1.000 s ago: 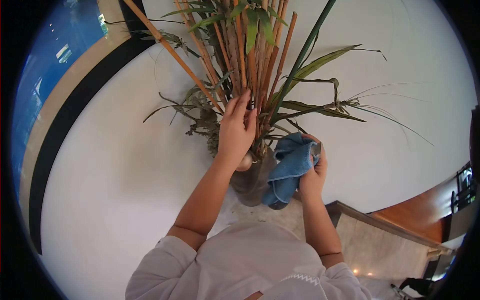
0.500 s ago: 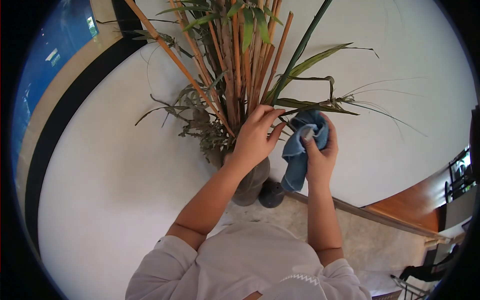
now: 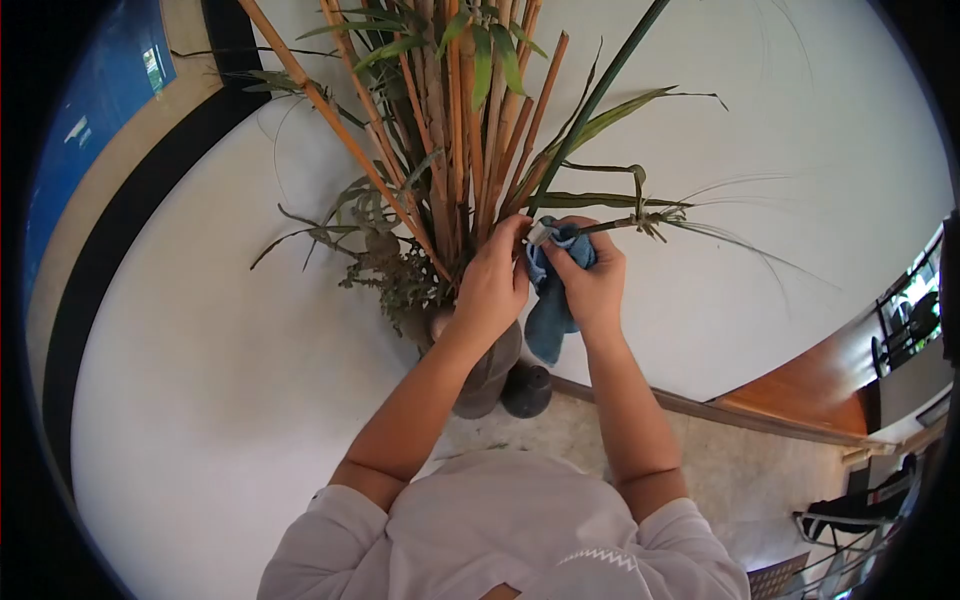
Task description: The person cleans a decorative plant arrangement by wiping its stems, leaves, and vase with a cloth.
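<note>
A blue cloth [image 3: 552, 310] is bunched in my right hand [image 3: 597, 283], whose thumb presses on it and whose fingers wrap behind. The cloth lies against the base of a stem with long green leaves [image 3: 590, 199]. My left hand [image 3: 492, 275] is closed, its fingertips meeting at the foot of a thick green stalk [image 3: 600, 95], right beside the cloth; what they pinch is too small to make out. Both hands are in front of tall brown canes [image 3: 470, 130] that rise from a dark vase [image 3: 480, 385].
Behind the plant is a white wall [image 3: 740, 300]. A small dark round pot [image 3: 526, 390] stands by the vase on the floor [image 3: 720, 460]. A blue panel [image 3: 95, 110] is at upper left, and a metal-framed chair [image 3: 850, 515] at lower right.
My right hand has moved left with the cloth, up to my left hand and the stem. My left hand's fingers have drawn together. The whole view has shifted slightly.
</note>
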